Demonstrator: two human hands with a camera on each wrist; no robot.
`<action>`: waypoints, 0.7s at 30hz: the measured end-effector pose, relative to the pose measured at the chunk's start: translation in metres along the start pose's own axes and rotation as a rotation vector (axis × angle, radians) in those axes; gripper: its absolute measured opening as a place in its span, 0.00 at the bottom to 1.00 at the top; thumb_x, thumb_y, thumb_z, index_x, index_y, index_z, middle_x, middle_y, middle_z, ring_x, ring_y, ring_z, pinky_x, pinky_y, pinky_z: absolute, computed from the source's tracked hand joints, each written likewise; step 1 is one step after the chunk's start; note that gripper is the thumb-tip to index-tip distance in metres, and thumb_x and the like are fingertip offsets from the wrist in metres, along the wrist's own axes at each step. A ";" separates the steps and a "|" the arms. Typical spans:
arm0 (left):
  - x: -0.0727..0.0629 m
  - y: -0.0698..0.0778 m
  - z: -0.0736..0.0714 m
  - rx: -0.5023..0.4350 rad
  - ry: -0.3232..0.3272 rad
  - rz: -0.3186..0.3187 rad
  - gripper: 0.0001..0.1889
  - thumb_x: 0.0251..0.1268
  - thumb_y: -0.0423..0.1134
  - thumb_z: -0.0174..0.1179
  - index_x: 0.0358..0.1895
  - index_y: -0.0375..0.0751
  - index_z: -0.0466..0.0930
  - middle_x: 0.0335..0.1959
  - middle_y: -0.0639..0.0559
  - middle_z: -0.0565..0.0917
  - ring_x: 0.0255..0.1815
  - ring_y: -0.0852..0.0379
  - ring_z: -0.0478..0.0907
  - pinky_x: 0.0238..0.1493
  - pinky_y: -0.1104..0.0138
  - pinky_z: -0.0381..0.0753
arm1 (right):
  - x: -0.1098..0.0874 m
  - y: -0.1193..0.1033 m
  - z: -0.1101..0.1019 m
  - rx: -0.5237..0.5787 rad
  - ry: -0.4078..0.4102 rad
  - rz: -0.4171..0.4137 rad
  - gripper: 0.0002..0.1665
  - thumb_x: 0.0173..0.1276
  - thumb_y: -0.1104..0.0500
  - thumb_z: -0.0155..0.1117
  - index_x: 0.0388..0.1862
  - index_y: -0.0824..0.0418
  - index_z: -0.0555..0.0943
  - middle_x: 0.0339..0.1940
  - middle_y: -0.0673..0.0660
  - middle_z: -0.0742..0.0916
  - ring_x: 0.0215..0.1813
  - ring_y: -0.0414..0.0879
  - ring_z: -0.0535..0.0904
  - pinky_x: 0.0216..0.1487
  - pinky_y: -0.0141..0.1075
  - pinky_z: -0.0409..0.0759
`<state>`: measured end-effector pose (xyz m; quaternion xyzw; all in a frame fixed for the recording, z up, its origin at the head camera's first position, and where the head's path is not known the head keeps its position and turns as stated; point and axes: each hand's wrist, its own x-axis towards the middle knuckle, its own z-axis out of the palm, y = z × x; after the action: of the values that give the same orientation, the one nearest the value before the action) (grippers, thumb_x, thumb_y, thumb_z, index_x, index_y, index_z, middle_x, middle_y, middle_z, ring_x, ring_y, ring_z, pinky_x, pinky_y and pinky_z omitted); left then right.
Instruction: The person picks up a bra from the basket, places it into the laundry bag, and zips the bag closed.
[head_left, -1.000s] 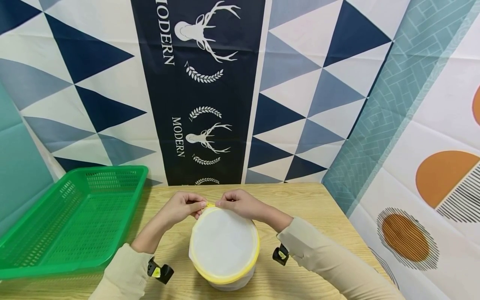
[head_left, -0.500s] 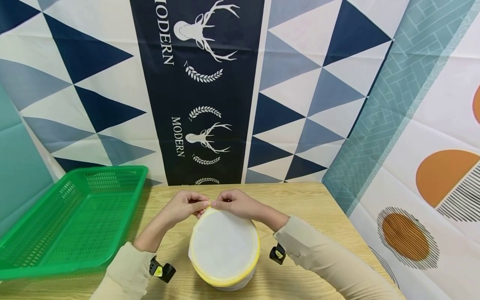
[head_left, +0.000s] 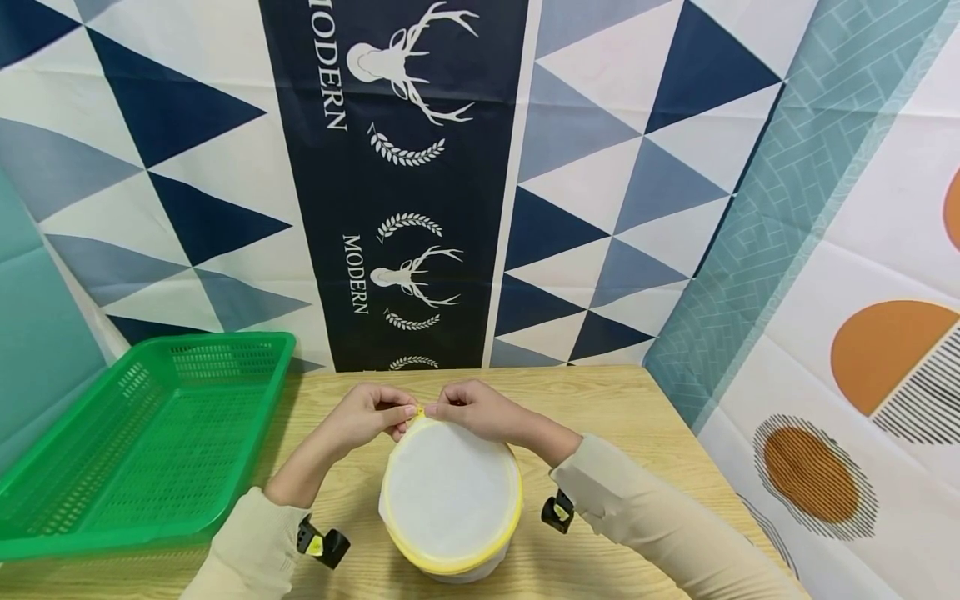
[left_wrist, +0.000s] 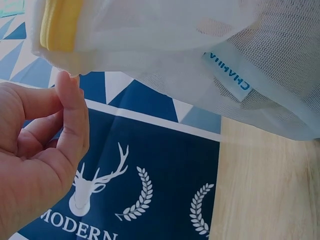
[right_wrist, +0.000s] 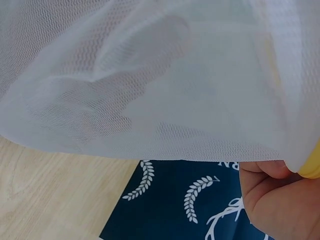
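A round white mesh laundry bag (head_left: 453, 492) with yellow trim (head_left: 504, 533) stands on the table, its flat white top tilted toward me. At its far edge, my left hand (head_left: 367, 417) pinches the yellow trim's end between thumb and forefinger. Close beside it, my right hand (head_left: 483, 410) pinches the same edge, with a small yellow bit showing between the fingertips. In the left wrist view, a label (left_wrist: 230, 75) with blue letters shows on the mesh. The bag hides part of my right hand (right_wrist: 282, 200) in the right wrist view.
A green plastic basket (head_left: 273, 400) with perforated walls stands at the left on the wooden table (head_left: 600, 417). Patterned cloth (head_left: 585, 183) with triangles and deer heads hangs behind the table, and more printed cloth (head_left: 795, 358) lines the right side.
My two hands' fingertips came together at the bag's far edge, then parted slightly. The bag's top has shifted a little to the right. The basket has stayed put.
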<state>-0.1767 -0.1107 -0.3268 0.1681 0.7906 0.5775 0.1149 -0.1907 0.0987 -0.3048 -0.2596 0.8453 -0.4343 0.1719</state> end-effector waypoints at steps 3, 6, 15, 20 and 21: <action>-0.001 -0.001 -0.001 -0.001 -0.002 0.005 0.12 0.67 0.32 0.54 0.44 0.23 0.78 0.25 0.52 0.77 0.25 0.62 0.75 0.31 0.72 0.81 | 0.000 0.000 0.001 0.004 -0.003 -0.008 0.18 0.70 0.52 0.56 0.23 0.63 0.74 0.20 0.49 0.74 0.20 0.38 0.70 0.21 0.28 0.70; -0.001 -0.001 -0.001 -0.003 -0.003 0.005 0.12 0.67 0.32 0.54 0.44 0.23 0.78 0.25 0.51 0.77 0.25 0.62 0.75 0.31 0.72 0.81 | 0.000 -0.001 0.001 0.008 -0.006 -0.013 0.18 0.70 0.52 0.56 0.24 0.62 0.74 0.21 0.49 0.74 0.20 0.38 0.70 0.21 0.28 0.70; -0.001 -0.004 -0.002 -0.019 -0.002 -0.011 0.13 0.66 0.32 0.55 0.45 0.22 0.77 0.24 0.51 0.77 0.25 0.62 0.75 0.30 0.72 0.81 | -0.002 0.001 0.000 0.012 -0.009 0.004 0.17 0.70 0.53 0.55 0.24 0.62 0.74 0.21 0.49 0.74 0.20 0.38 0.70 0.21 0.28 0.70; 0.000 -0.006 -0.003 -0.023 0.002 -0.018 0.13 0.66 0.32 0.55 0.46 0.21 0.77 0.24 0.51 0.77 0.25 0.62 0.75 0.30 0.72 0.81 | -0.003 0.001 -0.002 0.012 -0.011 0.015 0.17 0.70 0.51 0.55 0.25 0.61 0.75 0.22 0.49 0.75 0.21 0.38 0.71 0.21 0.29 0.72; 0.000 -0.006 -0.003 -0.024 0.002 -0.019 0.13 0.66 0.32 0.55 0.46 0.22 0.77 0.24 0.51 0.77 0.25 0.62 0.75 0.30 0.72 0.81 | -0.003 0.000 -0.002 0.013 -0.011 0.015 0.17 0.70 0.51 0.55 0.25 0.61 0.75 0.22 0.50 0.75 0.21 0.38 0.71 0.21 0.29 0.72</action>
<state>-0.1785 -0.1147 -0.3319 0.1587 0.7854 0.5859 0.1214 -0.1894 0.1019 -0.3039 -0.2544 0.8433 -0.4371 0.1817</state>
